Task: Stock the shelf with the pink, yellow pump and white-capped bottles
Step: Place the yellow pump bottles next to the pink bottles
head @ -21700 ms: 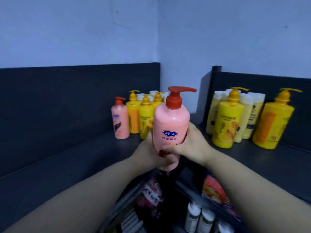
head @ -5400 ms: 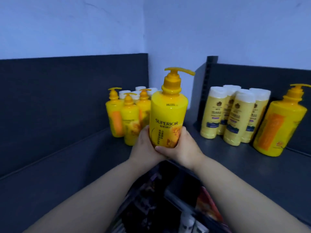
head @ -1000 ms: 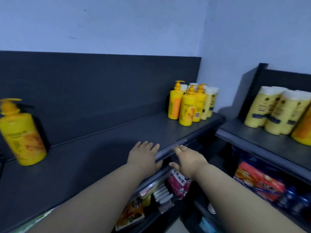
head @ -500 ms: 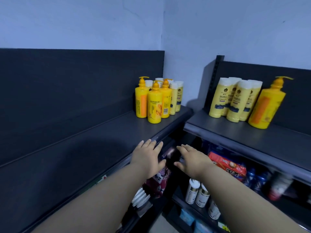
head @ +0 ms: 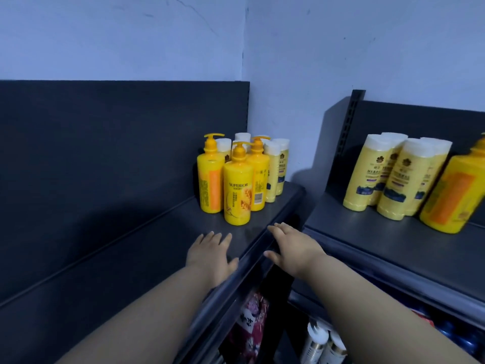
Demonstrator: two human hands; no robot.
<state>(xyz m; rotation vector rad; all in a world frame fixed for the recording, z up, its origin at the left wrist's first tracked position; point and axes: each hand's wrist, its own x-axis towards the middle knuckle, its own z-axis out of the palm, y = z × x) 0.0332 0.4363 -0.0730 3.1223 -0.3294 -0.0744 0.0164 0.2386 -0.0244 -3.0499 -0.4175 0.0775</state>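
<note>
Three yellow pump bottles (head: pixel 237 190) stand in the far right corner of the dark left shelf (head: pixel 110 264), with several white-capped pale yellow bottles (head: pixel 274 174) behind them. My left hand (head: pixel 210 254) hovers flat over the shelf near its front edge, fingers straight, holding nothing. My right hand (head: pixel 291 248) reaches over the shelf's front lip, fingers extended, also empty. Both hands are a short way in front of the nearest pump bottle. No pink bottle is in view.
A second dark shelf (head: pixel 393 248) on the right carries several white-capped bottles (head: pixel 396 177) and a large yellow pump bottle (head: pixel 451 190) at the frame edge. Lower shelves hold packets (head: pixel 249 329) and small white bottles (head: pixel 319 345). A blue wall rises behind.
The view has swung from the left end of the shelf toward the corner and closed in on the bottles. Both empty hands have moved forward up to the shelf edge.
</note>
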